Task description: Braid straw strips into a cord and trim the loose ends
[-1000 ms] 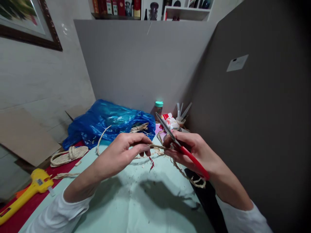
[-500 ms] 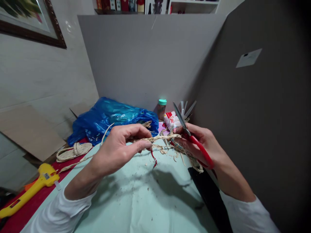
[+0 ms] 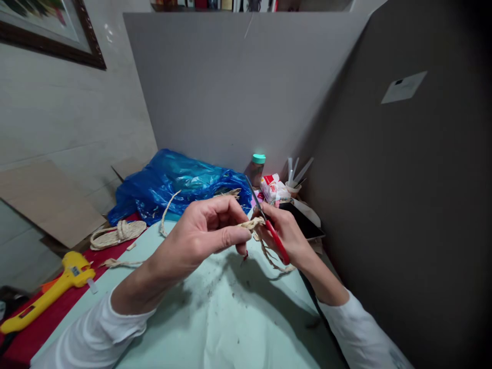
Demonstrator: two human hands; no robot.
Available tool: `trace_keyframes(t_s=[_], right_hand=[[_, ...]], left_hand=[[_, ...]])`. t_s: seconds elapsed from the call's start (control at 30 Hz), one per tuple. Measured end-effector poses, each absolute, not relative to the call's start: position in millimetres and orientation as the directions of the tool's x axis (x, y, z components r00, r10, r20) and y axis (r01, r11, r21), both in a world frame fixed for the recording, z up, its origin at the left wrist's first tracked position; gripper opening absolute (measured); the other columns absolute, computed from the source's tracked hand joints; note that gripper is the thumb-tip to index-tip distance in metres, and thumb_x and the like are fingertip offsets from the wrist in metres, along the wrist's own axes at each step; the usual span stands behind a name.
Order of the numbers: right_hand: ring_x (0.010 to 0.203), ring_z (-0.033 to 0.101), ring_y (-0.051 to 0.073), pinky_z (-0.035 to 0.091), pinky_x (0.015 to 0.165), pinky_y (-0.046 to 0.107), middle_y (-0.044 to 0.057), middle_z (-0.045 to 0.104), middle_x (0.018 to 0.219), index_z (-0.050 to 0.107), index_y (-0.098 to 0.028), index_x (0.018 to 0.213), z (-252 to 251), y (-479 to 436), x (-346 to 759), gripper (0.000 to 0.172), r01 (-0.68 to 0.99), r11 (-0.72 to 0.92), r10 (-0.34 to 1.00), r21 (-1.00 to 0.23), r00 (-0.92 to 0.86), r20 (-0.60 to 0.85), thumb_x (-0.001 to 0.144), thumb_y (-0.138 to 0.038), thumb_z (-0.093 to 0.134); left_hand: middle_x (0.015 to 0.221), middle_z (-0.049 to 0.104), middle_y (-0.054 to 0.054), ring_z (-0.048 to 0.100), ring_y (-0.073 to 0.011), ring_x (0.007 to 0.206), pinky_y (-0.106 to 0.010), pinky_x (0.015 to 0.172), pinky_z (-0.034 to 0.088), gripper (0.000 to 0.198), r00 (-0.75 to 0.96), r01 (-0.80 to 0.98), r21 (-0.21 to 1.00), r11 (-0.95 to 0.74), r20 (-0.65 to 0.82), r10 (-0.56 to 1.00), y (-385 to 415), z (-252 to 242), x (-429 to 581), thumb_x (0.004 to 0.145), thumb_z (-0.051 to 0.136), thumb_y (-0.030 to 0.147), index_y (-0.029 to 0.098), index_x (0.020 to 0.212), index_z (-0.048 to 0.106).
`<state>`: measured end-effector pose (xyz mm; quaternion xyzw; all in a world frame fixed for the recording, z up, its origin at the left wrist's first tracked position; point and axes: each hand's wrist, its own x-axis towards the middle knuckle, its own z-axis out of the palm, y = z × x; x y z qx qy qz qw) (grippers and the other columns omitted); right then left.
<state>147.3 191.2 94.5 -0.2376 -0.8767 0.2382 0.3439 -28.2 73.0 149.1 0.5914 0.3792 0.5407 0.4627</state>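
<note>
Over the pale green table covering, my left hand (image 3: 209,225) pinches a braided straw cord (image 3: 253,223) between thumb and fingers. My right hand (image 3: 290,236) is closed around red-handled scissors (image 3: 277,242), their blades pointing up and away. Its fingertips are at the cord's right end, close to my left fingers; whether they grip it is hard to see. Loose straw strands (image 3: 272,260) hang below the right hand. A short bit of red thread (image 3: 245,255) shows under my left fingertips.
A blue plastic bag (image 3: 172,177) with straw lies at the back. On the left are a woven straw sandal (image 3: 118,236) and a yellow glue gun (image 3: 67,279). A green-lidded jar (image 3: 257,168), a red-and-white packet (image 3: 274,188) and grey partitions (image 3: 238,87) stand behind.
My right hand has moved left with the scissors, right up to my left hand. Less cord shows between the hands. The view has shifted slightly.
</note>
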Motion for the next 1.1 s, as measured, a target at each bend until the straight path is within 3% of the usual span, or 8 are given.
trace_keyframes(t_s=[0.13,0.23,0.3,0.4,0.53,0.67,0.9,1.1], right_hand=[[0.060,0.047,0.012,0.038,0.054,0.022,-0.001,0.055,0.071,0.054,-0.018,0.080,99.0,199.6,157.6,0.021,0.241,0.676,0.659,-0.696,-0.620,0.425,0.081,-0.037,0.065],[0.063,0.053,0.013,0.041,0.056,0.024,0.001,0.060,0.078,0.057,-0.018,0.089,114.4,201.7,173.4,0.029,0.258,0.640,0.728,-0.724,-0.504,0.465,0.078,-0.042,0.069],[0.061,0.052,0.013,0.040,0.054,0.024,0.001,0.059,0.076,0.059,-0.018,0.090,126.9,195.7,181.0,0.028,0.348,0.695,0.716,-0.629,-0.417,0.560,0.080,-0.043,0.067],[0.067,0.054,0.014,0.043,0.061,0.026,0.003,0.059,0.084,0.059,-0.019,0.096,139.3,179.6,182.8,0.023,0.412,0.834,0.538,-0.367,-0.460,0.706,0.081,-0.035,0.067],[0.077,0.058,0.018,0.046,0.066,0.028,0.007,0.061,0.096,0.058,-0.018,0.102,139.1,163.2,174.0,0.022,0.434,0.898,0.362,-0.076,-0.627,0.690,0.081,-0.021,0.062],[0.084,0.062,0.021,0.048,0.067,0.029,0.009,0.065,0.098,0.060,-0.016,0.102,133.3,162.1,168.1,0.026,0.478,0.870,0.260,0.123,-0.655,0.710,0.077,-0.012,0.056],[0.072,0.064,0.016,0.046,0.062,0.025,0.006,0.070,0.087,0.061,-0.016,0.091,125.6,165.5,161.4,0.011,0.534,0.796,0.107,0.286,-0.589,0.801,0.082,-0.011,0.058],[0.077,0.065,0.015,0.047,0.067,0.023,0.006,0.071,0.091,0.061,-0.015,0.097,117.7,170.6,161.8,0.022,0.550,0.772,0.068,0.320,-0.571,0.818,0.078,-0.004,0.057]], left_hand=[[0.066,0.066,0.004,0.061,-0.0043,0.061,-0.011,0.055,0.044,0.006,0.056,-0.036,0.944,-0.329,0.331,0.942,73.9,148.7,-26.8,0.083,0.069,0.017,0.016,0.078,0.065],[0.067,0.067,0.004,0.061,-0.0046,0.061,-0.012,0.056,0.045,0.006,-0.018,0.000,0.940,-0.341,0.341,0.940,76.9,147.5,-27.1,0.082,0.069,0.017,0.016,0.077,0.065],[0.066,0.067,0.004,0.058,-0.0033,0.056,-0.011,0.050,0.042,0.007,-0.068,0.017,0.946,-0.324,0.325,0.943,78.9,146.9,-27.0,0.082,0.069,0.017,0.016,0.077,0.064],[0.066,0.068,0.003,0.049,-0.0009,0.046,-0.012,0.042,0.035,0.007,-0.137,0.033,0.951,-0.308,0.310,0.941,80.7,146.7,-25.8,0.081,0.068,0.017,0.015,0.076,0.064],[0.067,0.066,0.005,0.045,0.0002,0.044,-0.012,0.040,0.034,0.005,-0.202,0.072,0.935,-0.348,0.356,0.912,80.5,147.3,-22.8,0.077,0.070,0.013,0.015,0.077,0.066],[0.065,0.064,0.007,0.048,-0.0007,0.048,-0.011,0.043,0.037,0.008,-0.261,0.122,0.916,-0.382,0.401,0.878,79.7,148.0,-20.6,0.074,0.070,0.010,0.016,0.078,0.067],[0.061,0.060,0.007,0.048,-0.0017,0.048,-0.012,0.043,0.037,0.008,-0.293,0.147,0.919,-0.365,0.393,0.871,79.2,150.7,-20.9,0.073,0.071,0.010,0.015,0.074,0.065],[0.062,0.062,0.006,0.046,-0.0020,0.046,-0.013,0.039,0.034,0.008,-0.309,0.157,0.923,-0.352,0.384,0.870,80.2,150.1,-21.9,0.072,0.071,0.012,0.015,0.074,0.065]])
